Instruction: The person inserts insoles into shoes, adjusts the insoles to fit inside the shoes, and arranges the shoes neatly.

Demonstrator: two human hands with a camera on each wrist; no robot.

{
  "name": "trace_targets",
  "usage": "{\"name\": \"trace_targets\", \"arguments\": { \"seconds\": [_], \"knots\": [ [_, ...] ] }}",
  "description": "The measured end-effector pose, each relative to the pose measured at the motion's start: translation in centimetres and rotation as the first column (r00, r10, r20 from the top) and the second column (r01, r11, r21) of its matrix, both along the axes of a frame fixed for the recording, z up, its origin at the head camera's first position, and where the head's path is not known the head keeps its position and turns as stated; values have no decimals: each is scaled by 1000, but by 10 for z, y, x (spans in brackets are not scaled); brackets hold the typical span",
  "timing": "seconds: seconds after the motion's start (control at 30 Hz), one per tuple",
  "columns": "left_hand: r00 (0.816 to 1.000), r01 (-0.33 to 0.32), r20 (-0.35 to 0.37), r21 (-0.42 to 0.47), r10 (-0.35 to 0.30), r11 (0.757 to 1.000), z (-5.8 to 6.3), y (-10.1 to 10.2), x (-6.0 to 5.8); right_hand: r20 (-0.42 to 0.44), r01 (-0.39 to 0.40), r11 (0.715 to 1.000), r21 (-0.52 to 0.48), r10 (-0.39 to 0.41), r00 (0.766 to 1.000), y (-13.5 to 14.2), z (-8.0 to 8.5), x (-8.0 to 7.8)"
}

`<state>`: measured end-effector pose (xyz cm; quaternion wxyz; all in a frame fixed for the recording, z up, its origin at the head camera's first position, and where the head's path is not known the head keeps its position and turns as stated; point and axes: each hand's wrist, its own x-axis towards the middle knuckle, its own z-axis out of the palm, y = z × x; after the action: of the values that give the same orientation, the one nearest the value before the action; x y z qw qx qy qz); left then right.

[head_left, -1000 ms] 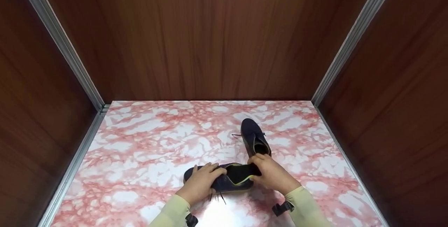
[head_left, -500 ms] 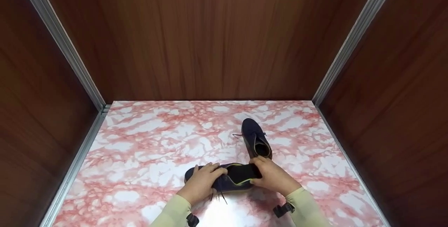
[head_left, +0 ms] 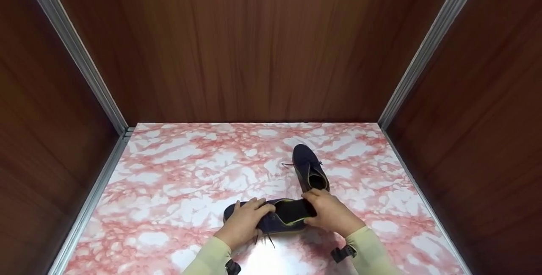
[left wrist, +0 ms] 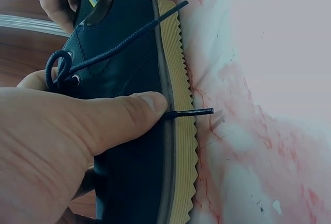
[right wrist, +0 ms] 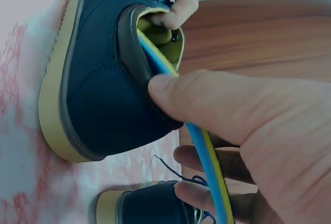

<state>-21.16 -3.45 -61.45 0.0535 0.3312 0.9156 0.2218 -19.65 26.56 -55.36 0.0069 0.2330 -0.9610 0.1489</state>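
A dark navy lace-up shoe (head_left: 275, 224) with a pale ridged sole lies sideways, its toe to the left. My left hand (head_left: 245, 220) grips its front part, and in the left wrist view the thumb presses its side by the sole (left wrist: 178, 131). A black-topped insole (head_left: 292, 210) sticks partly into the shoe's opening; the right wrist view shows its blue and yellow edge (right wrist: 209, 162). My right hand (head_left: 332, 213) pinches the insole near the heel, with the thumb at the shoe's collar (right wrist: 133, 43). The insole's front end is hidden inside.
A second navy shoe (head_left: 304, 158) stands just beyond my right hand, toe pointing away, laces loose. Red-and-white marbled sheeting (head_left: 182, 181) covers the surface. Brown wood-grain panels (head_left: 254, 46) with metal rails (head_left: 80, 50) enclose the back and both sides.
Both hands keep their hold on the shoe and insole. The insole tilts a little within the opening; otherwise almost nothing moves.
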Motion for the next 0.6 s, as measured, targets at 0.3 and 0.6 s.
{"name": "trace_targets", "arguments": {
  "seconds": [0.3, 0.6],
  "knots": [
    [1000, -6, -22, -4, 6, 1000, 2, 1, 0, -159, -36, 996, 81, 49, 986, -6, 3, 2],
    [1000, -1, -31, -2, 1, 1000, 0, 1, 1, -156, -48, 995, 87, 61, 986, -8, 3, 1]
  ]
}}
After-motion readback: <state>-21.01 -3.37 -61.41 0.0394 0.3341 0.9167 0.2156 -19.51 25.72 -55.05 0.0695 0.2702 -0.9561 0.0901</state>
